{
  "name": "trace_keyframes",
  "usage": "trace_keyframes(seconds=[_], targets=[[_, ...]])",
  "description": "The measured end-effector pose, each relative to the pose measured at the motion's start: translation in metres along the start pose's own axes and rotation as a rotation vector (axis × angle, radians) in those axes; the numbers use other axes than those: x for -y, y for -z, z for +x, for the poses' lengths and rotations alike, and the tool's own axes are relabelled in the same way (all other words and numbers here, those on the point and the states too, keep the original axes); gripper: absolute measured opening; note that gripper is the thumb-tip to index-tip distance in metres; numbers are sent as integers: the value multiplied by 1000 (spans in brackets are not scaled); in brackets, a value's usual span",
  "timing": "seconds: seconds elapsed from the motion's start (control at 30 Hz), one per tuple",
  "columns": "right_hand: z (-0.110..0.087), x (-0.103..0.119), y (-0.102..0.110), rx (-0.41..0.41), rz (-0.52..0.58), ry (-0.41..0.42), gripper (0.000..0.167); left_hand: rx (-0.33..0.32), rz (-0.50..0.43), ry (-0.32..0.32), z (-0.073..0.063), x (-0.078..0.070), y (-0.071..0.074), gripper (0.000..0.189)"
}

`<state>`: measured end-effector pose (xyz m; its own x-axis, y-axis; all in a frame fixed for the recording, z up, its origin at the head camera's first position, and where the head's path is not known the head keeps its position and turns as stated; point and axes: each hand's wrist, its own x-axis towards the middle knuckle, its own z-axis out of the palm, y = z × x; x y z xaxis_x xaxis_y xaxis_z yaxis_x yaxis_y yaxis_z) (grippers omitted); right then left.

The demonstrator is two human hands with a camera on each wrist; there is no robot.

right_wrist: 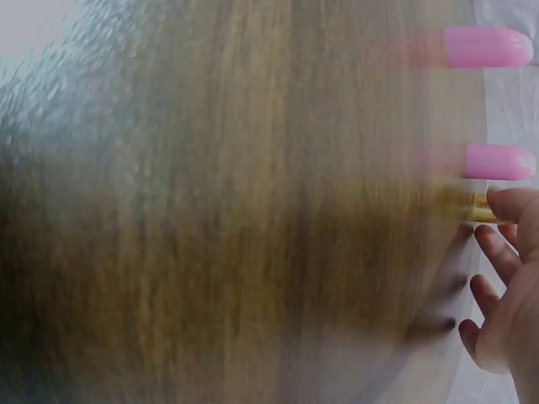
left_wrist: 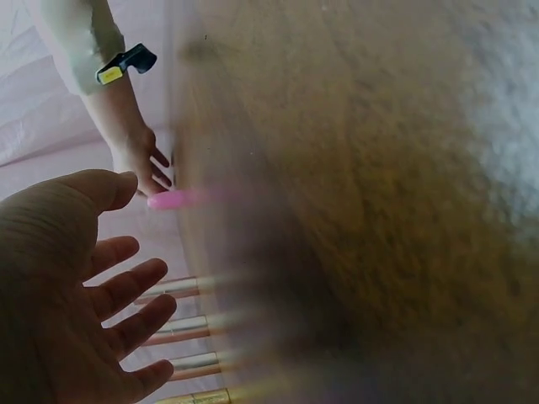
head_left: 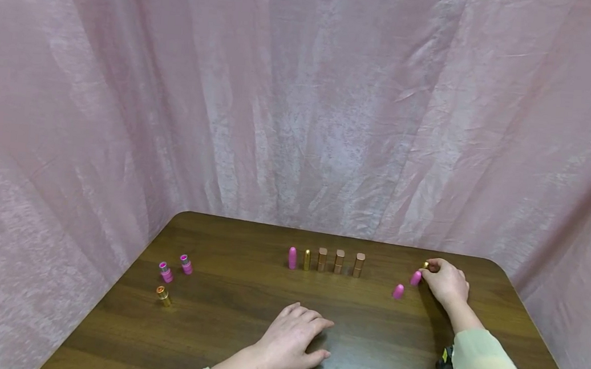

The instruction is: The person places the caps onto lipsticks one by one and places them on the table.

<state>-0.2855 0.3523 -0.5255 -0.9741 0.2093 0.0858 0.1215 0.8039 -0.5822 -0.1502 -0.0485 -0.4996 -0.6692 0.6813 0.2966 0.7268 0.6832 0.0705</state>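
At the right of the table my right hand (head_left: 445, 279) pinches a gold lipstick cap (head_left: 426, 265) between thumb and index finger. In the right wrist view the gold cap (right_wrist: 481, 207) stands beside a pink lipstick cap (right_wrist: 500, 162), with the thumb on it. Another pink cap (head_left: 398, 291) stands nearer the front. My left hand (head_left: 292, 341) hovers low over the middle of the table, palm down, fingers spread and holding nothing. In the left wrist view the left hand (left_wrist: 80, 295) shows relaxed fingers apart from one another.
A row of closed lipsticks stands at the back centre: one pink (head_left: 292, 258), one gold (head_left: 307, 260) and three rose-gold ones (head_left: 338, 262). Uncapped tubes stand at the left, two pink (head_left: 166, 272) and one gold (head_left: 163, 296). A pink curtain (head_left: 332, 107) hangs behind the table.
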Motion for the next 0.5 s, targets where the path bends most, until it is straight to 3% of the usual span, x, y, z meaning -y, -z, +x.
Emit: trace_keyframes(seconds=[0.3, 0.5], targets=[[-10, -3, 13, -89, 25, -2, 39, 32, -28, 32, 0, 5, -1, 48], [-30, -1, 26, -96, 156, 13, 44, 48, -46, 63, 0, 13, 2, 48]])
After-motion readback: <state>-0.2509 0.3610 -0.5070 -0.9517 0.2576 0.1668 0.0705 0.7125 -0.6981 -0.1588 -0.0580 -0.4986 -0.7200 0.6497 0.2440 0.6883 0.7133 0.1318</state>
